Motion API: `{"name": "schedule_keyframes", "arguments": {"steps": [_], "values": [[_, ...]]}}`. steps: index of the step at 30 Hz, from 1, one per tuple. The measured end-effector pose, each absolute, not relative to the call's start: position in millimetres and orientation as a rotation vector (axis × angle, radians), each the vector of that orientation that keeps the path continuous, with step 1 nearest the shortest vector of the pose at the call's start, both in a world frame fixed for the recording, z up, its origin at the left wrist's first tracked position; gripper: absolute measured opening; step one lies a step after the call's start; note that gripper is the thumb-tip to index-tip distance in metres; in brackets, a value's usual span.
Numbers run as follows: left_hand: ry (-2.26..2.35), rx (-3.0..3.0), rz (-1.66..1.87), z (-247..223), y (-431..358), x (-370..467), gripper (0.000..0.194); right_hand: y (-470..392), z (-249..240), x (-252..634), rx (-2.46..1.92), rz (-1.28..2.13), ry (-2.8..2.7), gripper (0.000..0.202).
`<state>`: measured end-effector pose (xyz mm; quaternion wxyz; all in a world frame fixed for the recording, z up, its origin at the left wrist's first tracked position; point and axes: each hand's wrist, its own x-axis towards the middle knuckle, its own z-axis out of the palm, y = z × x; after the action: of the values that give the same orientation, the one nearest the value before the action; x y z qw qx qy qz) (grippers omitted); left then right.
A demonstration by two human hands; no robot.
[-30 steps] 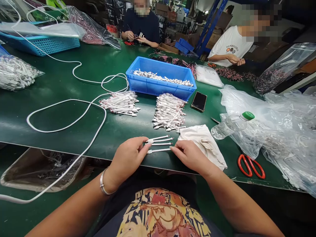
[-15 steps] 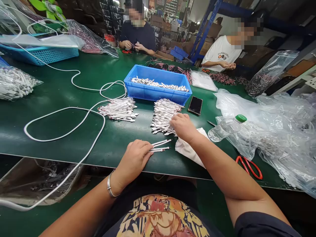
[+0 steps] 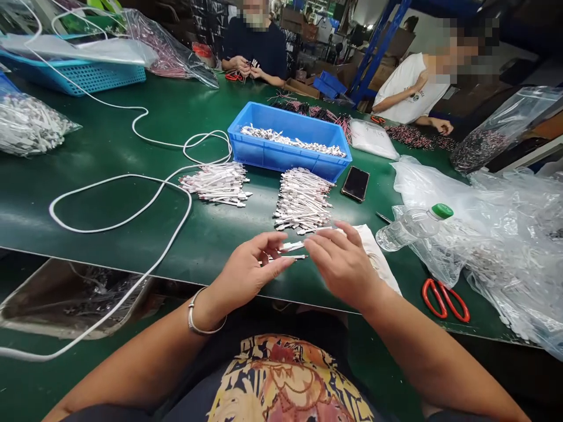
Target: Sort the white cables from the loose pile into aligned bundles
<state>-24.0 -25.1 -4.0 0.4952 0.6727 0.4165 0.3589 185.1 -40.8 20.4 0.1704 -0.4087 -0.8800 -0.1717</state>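
My left hand (image 3: pixel 248 266) is held over the table's front part, thumb and fingers apart in a loose curve. Beside its fingertips are a few short white cable leads (image 3: pixel 294 246), partly hidden by the hand. Facing it from the right is my right hand (image 3: pixel 345 264), back upward, its fingers slightly bent and apart; the tips reach the ends of those leads. Just beyond both hands lies a thick pile of white cable leads (image 3: pixel 303 199). A smaller pile of the same leads (image 3: pixel 220 183) lies further left.
Behind the piles stands a blue bin (image 3: pixel 288 153) of white leads. To the right are a phone (image 3: pixel 356 183), a white cloth (image 3: pixel 378 252), a water bottle (image 3: pixel 409 227), red-handled scissors (image 3: pixel 445 300) and plastic bags (image 3: pixel 505 234). A white cord (image 3: pixel 176 199) loops leftward. Two people work opposite.
My right hand has left the big pile and come down toward my left hand. My left hand has opened its fingers from the leads. The view has shifted slightly.
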Motion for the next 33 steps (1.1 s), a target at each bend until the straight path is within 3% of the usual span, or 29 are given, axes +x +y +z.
{"name": "schedule_keyframes", "arguments": {"steps": [5,20,26,33], "values": [[0.936,1.487,0.903,-1,-38,-25,0.017,-65,16,187,-1.111,-0.403,-2.343,0.027],[0.974,1.33,0.872,-8,-39,-36,0.021,-70,12,202,-1.191,0.476,-1.9,0.022],[0.978,1.329,0.787,-6,-38,-39,0.02,-71,10,197,-1.279,0.894,-1.559,0.009],[0.955,1.091,0.662,-7,-33,-39,0.027,-66,2,191,-1.282,1.201,-1.273,0.016]]}}
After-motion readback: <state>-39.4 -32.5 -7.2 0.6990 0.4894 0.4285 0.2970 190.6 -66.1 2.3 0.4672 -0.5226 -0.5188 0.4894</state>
